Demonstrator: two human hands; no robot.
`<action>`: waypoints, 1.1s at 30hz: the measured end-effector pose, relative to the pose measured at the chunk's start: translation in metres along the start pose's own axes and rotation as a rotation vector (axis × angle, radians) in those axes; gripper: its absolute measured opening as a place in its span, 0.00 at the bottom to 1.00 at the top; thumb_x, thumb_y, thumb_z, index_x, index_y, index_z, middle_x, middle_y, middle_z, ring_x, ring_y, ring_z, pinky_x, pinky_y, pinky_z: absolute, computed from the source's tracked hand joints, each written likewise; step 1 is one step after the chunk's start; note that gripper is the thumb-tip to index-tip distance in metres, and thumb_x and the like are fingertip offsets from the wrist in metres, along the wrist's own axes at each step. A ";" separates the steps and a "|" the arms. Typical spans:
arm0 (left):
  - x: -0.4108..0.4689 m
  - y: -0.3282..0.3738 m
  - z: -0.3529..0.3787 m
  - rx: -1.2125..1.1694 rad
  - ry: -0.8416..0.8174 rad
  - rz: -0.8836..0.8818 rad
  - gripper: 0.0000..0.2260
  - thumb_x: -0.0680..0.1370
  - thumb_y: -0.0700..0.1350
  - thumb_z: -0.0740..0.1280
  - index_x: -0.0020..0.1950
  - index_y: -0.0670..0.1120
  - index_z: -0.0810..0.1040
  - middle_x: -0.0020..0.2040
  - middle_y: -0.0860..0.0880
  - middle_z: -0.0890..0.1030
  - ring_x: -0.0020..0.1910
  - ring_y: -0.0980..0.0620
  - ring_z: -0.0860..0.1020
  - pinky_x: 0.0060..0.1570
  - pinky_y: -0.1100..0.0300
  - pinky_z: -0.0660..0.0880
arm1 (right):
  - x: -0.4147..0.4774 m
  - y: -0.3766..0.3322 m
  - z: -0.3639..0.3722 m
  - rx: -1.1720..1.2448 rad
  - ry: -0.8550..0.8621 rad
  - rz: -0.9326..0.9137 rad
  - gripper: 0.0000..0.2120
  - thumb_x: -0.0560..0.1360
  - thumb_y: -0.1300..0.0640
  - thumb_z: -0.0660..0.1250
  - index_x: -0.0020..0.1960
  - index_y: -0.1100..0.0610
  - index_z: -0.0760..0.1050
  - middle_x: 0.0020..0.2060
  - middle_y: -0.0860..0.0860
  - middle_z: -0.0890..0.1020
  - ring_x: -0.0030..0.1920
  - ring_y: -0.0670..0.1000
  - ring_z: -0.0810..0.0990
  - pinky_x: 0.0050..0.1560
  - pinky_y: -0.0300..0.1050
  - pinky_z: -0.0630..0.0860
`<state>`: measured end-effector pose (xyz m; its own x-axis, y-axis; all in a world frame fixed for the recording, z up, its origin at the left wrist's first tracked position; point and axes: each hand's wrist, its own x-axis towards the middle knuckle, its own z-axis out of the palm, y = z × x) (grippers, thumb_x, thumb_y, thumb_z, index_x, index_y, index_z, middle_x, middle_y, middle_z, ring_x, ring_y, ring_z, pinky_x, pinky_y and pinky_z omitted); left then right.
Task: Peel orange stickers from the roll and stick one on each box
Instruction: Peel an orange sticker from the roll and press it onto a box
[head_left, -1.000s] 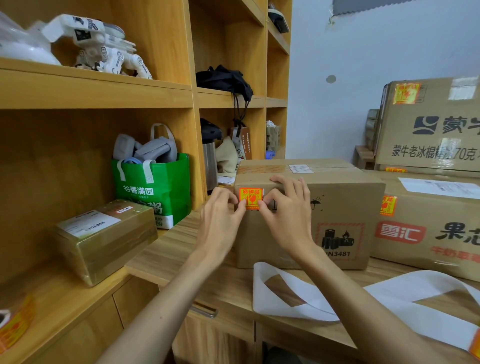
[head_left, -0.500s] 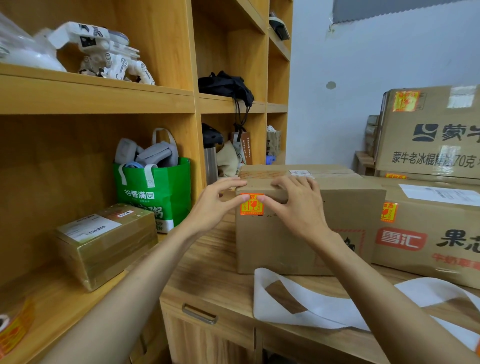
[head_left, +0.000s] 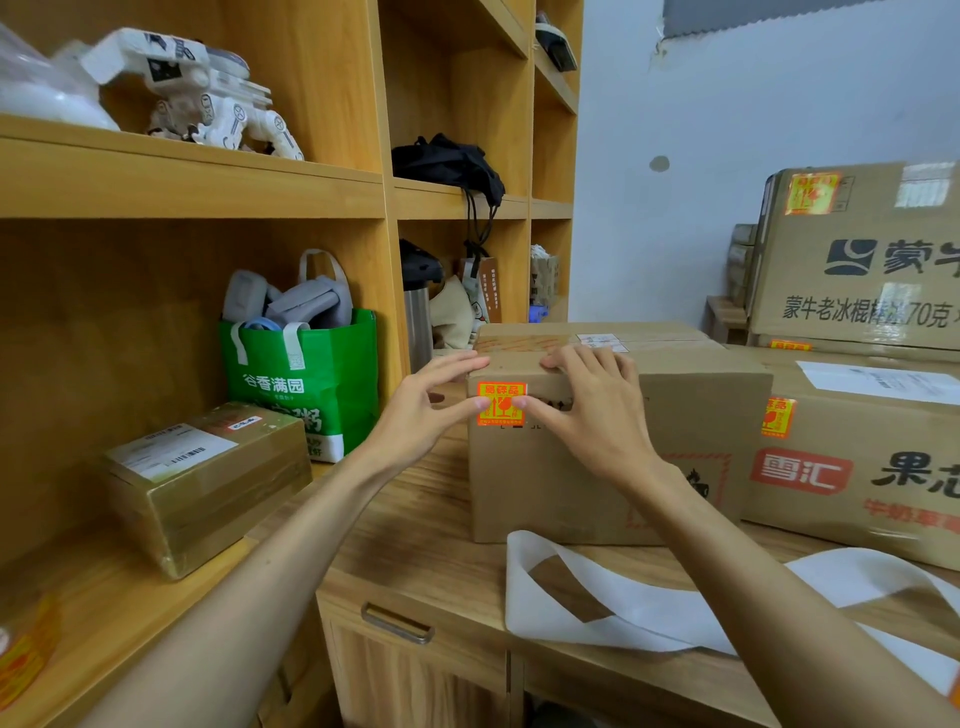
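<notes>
An orange sticker (head_left: 502, 404) is seen on the front face of a box (head_left: 561, 488), near its upper left corner. The box is set on a wooden worktop (head_left: 415, 525). The sticker's left edge is touched by the thumb of the left hand (head_left: 415, 421), whose fingers are spread and nearly straight, with the tips at the box's top edge. The right edge is touched by the thumb of the right hand (head_left: 597, 415), whose lightly bent fingers are laid over the top edge. Nothing is gripped by either hand. A white backing strip (head_left: 623, 613) is looped on the worktop in front of the box. Just beside the box, on the right, a larger box (head_left: 857, 478) is marked with a second sticker (head_left: 777, 417). Above it a top box (head_left: 857, 270) is marked with a third sticker (head_left: 812, 193). A taped parcel (head_left: 208, 483) and a green bag (head_left: 306, 384) are kept on the shelf (head_left: 104, 613) at left.
</notes>
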<state>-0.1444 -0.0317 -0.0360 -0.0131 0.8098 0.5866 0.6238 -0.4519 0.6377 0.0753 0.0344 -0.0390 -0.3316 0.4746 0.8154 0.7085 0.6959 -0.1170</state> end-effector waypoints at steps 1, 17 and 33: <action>0.000 0.000 0.000 0.007 0.008 0.005 0.22 0.77 0.52 0.73 0.71 0.58 0.76 0.73 0.58 0.72 0.71 0.62 0.69 0.71 0.44 0.70 | 0.000 0.000 0.001 -0.011 -0.004 0.006 0.26 0.73 0.30 0.59 0.56 0.50 0.74 0.54 0.45 0.79 0.56 0.50 0.74 0.61 0.47 0.62; -0.008 -0.002 0.000 0.068 -0.075 0.039 0.33 0.75 0.48 0.75 0.77 0.62 0.67 0.79 0.61 0.63 0.73 0.66 0.65 0.71 0.52 0.68 | -0.002 0.001 -0.002 -0.110 -0.030 -0.059 0.31 0.69 0.30 0.67 0.61 0.52 0.72 0.57 0.47 0.78 0.59 0.51 0.72 0.62 0.46 0.61; -0.034 0.018 0.022 0.260 0.128 0.141 0.28 0.78 0.51 0.73 0.77 0.55 0.69 0.76 0.58 0.66 0.76 0.63 0.61 0.77 0.44 0.60 | -0.004 0.012 -0.021 -0.026 -0.157 -0.149 0.33 0.71 0.27 0.58 0.68 0.47 0.68 0.68 0.45 0.73 0.70 0.49 0.68 0.73 0.51 0.57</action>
<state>-0.1154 -0.0594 -0.0552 0.0000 0.6846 0.7289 0.8049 -0.4326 0.4063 0.0978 0.0293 -0.0319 -0.5256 0.4471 0.7237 0.6597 0.7514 0.0149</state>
